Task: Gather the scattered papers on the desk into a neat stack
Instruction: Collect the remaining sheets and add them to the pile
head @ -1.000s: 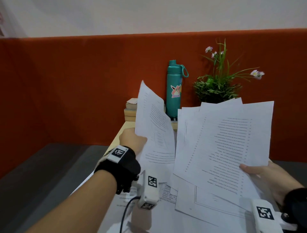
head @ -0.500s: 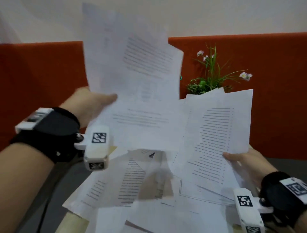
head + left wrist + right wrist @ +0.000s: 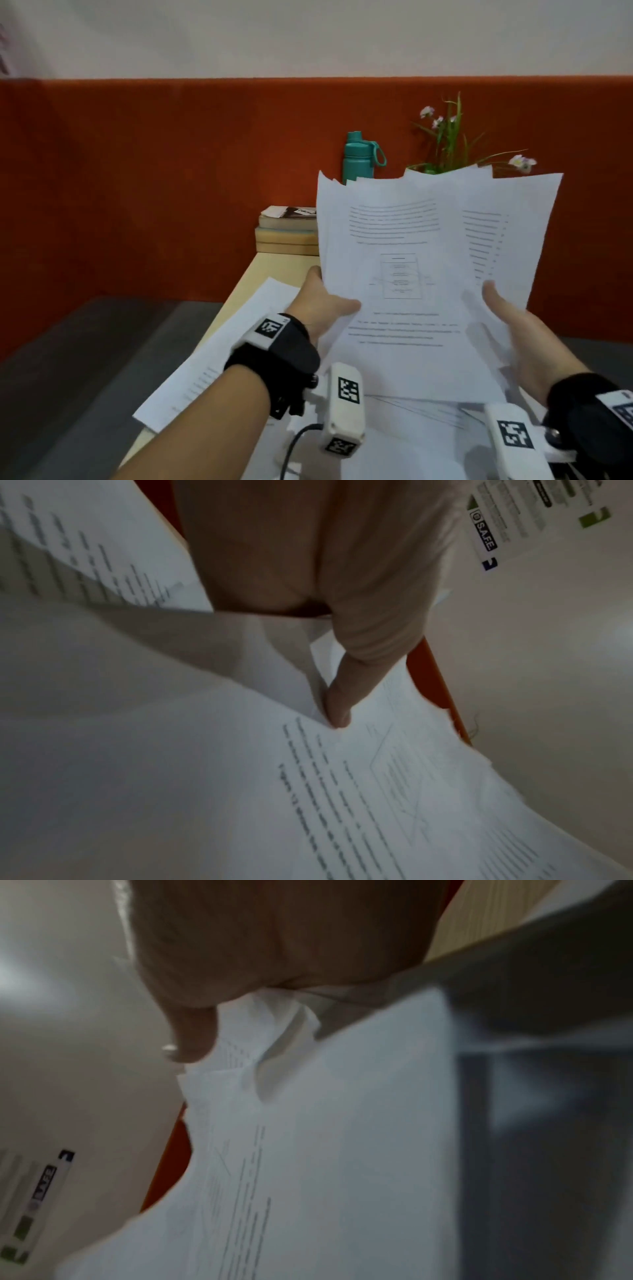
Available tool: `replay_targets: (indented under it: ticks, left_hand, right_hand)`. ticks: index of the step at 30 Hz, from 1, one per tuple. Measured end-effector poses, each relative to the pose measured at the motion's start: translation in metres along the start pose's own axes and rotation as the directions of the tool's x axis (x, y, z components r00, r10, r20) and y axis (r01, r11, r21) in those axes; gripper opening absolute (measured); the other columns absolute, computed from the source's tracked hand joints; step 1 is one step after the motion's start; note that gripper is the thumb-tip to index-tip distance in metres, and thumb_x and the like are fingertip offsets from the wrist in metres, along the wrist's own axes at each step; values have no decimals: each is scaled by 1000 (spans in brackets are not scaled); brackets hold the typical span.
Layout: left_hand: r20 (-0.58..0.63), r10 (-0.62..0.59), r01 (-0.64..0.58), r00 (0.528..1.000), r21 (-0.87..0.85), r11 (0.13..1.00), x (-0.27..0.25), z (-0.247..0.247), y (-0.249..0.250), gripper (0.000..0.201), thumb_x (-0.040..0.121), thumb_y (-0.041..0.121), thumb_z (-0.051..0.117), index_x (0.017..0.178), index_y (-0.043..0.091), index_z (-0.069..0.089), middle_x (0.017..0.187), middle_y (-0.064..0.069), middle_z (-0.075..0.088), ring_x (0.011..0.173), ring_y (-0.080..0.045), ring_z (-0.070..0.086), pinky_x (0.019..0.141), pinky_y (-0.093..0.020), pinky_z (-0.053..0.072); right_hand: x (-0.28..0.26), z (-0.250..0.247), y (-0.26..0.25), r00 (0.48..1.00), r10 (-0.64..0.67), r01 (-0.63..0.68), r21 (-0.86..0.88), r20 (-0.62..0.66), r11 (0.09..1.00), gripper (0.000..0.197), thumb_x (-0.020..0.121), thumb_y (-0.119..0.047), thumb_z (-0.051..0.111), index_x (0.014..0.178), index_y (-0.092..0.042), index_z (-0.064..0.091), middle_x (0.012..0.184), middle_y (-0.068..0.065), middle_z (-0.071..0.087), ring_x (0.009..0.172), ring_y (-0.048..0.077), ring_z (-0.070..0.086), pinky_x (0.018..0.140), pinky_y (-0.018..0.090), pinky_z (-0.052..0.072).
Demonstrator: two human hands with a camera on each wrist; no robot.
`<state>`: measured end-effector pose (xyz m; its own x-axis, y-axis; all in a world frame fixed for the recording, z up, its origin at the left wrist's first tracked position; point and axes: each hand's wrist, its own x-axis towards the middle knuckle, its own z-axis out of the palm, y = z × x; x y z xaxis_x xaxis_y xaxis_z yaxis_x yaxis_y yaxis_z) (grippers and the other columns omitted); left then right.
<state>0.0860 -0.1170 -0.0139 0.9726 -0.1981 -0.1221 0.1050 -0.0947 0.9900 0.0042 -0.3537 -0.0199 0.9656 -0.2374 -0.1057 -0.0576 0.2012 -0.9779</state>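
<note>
Papers (image 3: 428, 274) stand fanned at centre frame, the left hand (image 3: 322, 301) and right hand (image 3: 510, 318) each clamping a side edge, thumbs in front. Uneven edges could slip from either grip onto the loose sheets (image 3: 219, 346) on the tabletop (image 3: 270, 270) at lower left.

Printed white papers (image 3: 411, 281) held upright, unevenly fanned, above desk; more sheets (image 3: 219, 356) lying flat below.

An office workstation is being shown: a light wooden table (image 3: 274, 270) is being enclosed by an orange fabric partition (image 3: 171, 188) beneath a pale wall. Printed papers (image 3: 411, 274), stacked books (image 3: 287, 229), a teal water bottle (image 3: 358, 157) and a flowering potted plant (image 3: 448, 137) are being kept there.
</note>
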Motion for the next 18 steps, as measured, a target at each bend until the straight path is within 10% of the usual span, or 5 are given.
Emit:
replay_targets:
  ticks: [5,10,14,18]
  left_hand:
    - [-64,-31,54,997,404,913,-5,-12,3,61,83,31,70,127,12,32,117,-7,59,109,-30,60,92,-40,49]
    - [-276,-269,380,923,766,518,-6,-62,4,67,97,50,39,143,2,38,147,-18,44,132,-31,46,103,-31,38]
    - [-198,-320,369,926,645,669,-8,-54,-4,56,98,39,46,141,2,44,147,-14,47,132,-28,48,91,-27,42]
    - [-167,-280,326,945,447,833,3,-36,-16,33,89,13,63,119,-2,61,122,-22,64,111,-35,63,63,-23,50]
  right_hand:
    - [5,-19,11,998,-19,9,-159,-64,987,32,87,-3,61,116,-16,62,90,-6,78,78,14,75,81,35,48]
    - [12,-43,31,990,53,-64,-79,-134,995,85,41,-29,90,121,-14,64,110,7,75,97,33,72,102,58,41]
    - [22,-45,44,987,93,-103,-76,-133,992,87,34,-29,93,114,-12,66,111,10,74,104,36,69,101,63,39]
    - [21,-40,40,988,83,-94,-79,-133,992,40,70,-9,75,109,-11,67,114,13,72,104,35,68,104,60,38]
